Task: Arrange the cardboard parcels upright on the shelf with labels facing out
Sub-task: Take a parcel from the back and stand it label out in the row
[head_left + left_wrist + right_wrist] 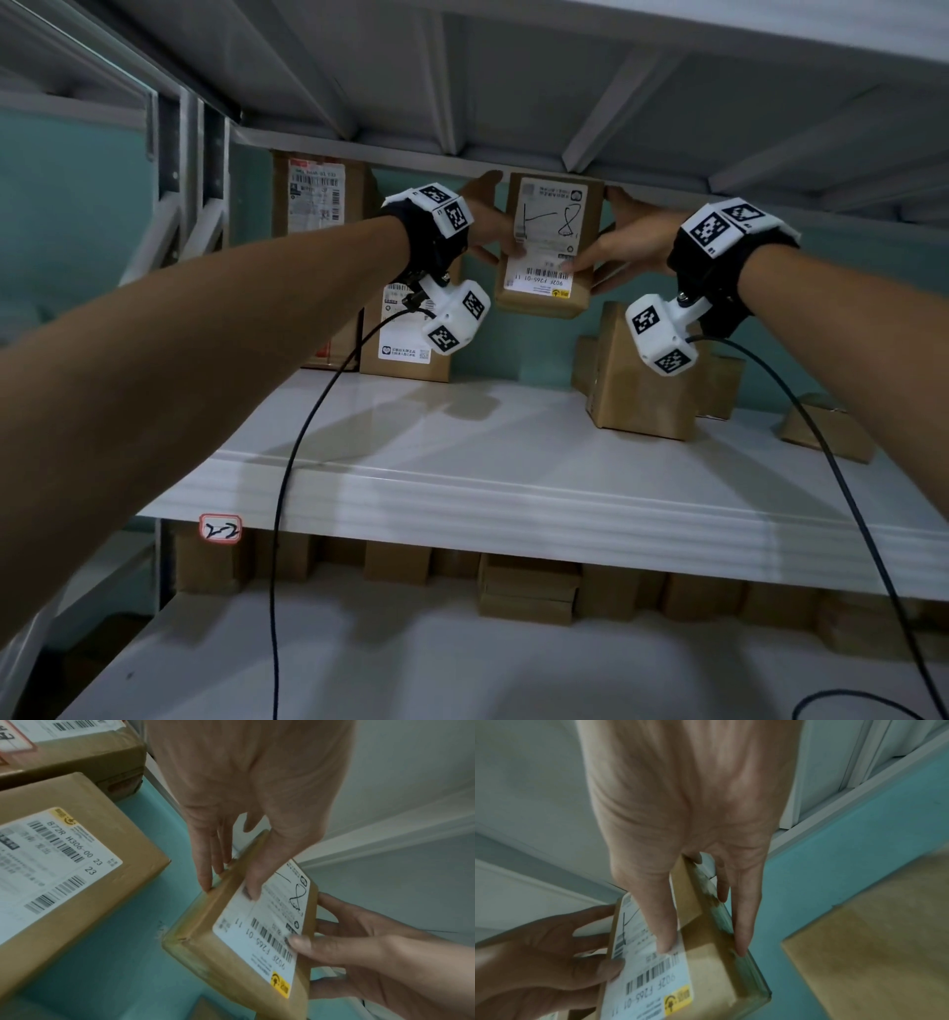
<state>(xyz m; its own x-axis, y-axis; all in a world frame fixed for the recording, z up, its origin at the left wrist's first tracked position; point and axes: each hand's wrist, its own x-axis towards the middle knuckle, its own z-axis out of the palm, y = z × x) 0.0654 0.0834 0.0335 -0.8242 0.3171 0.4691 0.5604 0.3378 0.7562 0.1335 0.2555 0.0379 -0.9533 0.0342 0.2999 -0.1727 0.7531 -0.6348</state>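
Note:
A small cardboard parcel (549, 241) hangs in the air above the white shelf (462, 462), close under the shelf board above. Its white label faces me and the print reads upside down. My left hand (495, 226) pinches its left side, thumb on the label and fingers behind. My right hand (611, 241) pinches the right side the same way. The left wrist view shows the parcel (257, 943) between my left hand (228, 890) and right hand (359, 943). In the right wrist view my right hand (703, 949) straddles the parcel's (706, 973) edge.
Two labelled parcels stand upright at the back left, a tall one (313, 205) and a shorter one (405, 339). Plain boxes (642, 380) and a flat one (827, 429) sit at the right. Several boxes (529, 591) fill the lower shelf. Black cables (287, 488) hang from both wrists.

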